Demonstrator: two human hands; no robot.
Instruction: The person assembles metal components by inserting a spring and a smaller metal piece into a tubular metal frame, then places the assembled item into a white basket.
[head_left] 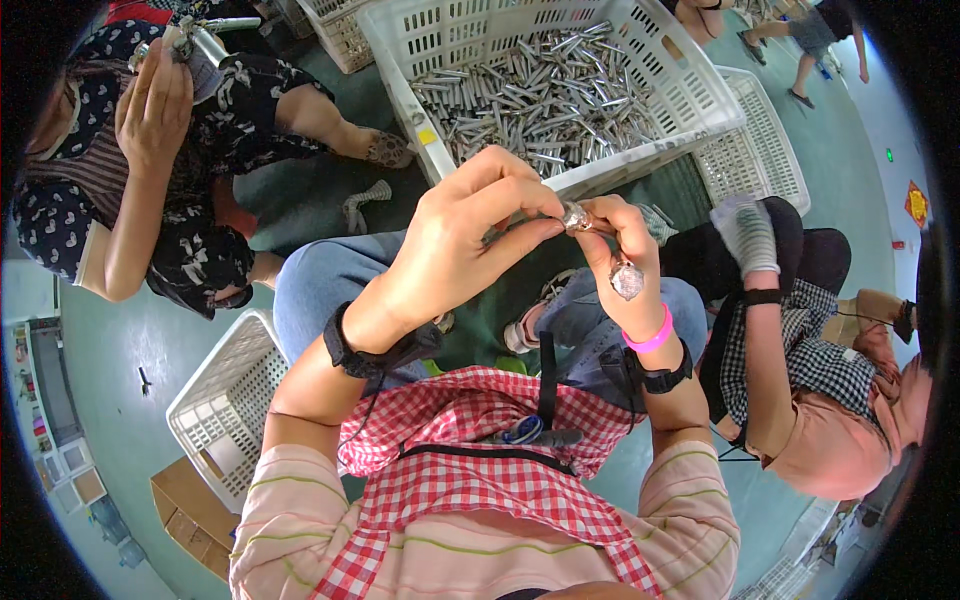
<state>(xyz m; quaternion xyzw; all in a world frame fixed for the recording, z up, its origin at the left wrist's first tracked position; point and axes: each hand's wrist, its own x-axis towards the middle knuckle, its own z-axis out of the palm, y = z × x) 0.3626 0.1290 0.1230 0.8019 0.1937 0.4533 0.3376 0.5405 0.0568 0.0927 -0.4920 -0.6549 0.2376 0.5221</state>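
In front of my chest, both hands meet over my lap. My left hand (470, 225) is closed, its thumb and forefinger pinching a small shiny metal fitting (575, 217). The fingertips of my right hand (632, 240) press on the same fitting from the other side. A metal cylinder (627, 281) with a round, faceted-looking end sticks out of my right palm; whether it joins the fitting is hidden by the fingers. Just beyond my hands, a white plastic crate (590, 178) holds a heap of short silvery metal tubes (540, 95).
A co-worker (150, 170) on the left holds up a metal part (205, 42). At right sits another person with a gloved hand (748, 232). An empty white basket (235, 365) and a cardboard box (185, 510) stand at lower left. Another white basket (765, 150) lies behind the crate.
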